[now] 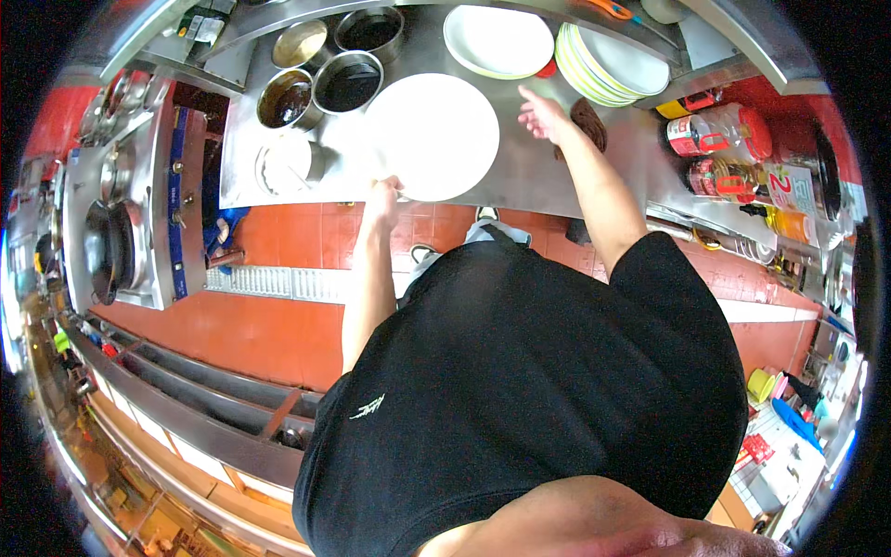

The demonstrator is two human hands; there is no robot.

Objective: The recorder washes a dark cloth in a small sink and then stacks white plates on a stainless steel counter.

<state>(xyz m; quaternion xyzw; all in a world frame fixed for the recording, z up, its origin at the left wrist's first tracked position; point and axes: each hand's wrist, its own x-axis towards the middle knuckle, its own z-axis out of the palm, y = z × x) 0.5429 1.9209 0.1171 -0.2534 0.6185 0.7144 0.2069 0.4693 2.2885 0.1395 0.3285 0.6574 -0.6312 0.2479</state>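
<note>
My left hand [387,195] grips the near left rim of a large white plate [435,136] above the steel counter [515,170]. My right hand [543,115] is raised to the right of that plate with its fingers apart and nothing in it. Just right of this hand lies a dark brown cloth [589,124]. Beyond it stands a stack of white plates with green rims [605,66]. A white dish [498,40] sits at the back middle, with a small red thing [547,69] partly under its edge.
Metal pots with dark contents [348,82] and a white container [289,166] with a utensil stand at the counter's left. Large plastic bottles [717,134] are at the right. A wok [109,250] rests on the stove at far left. Another person's blue sleeve [226,223] shows beside it.
</note>
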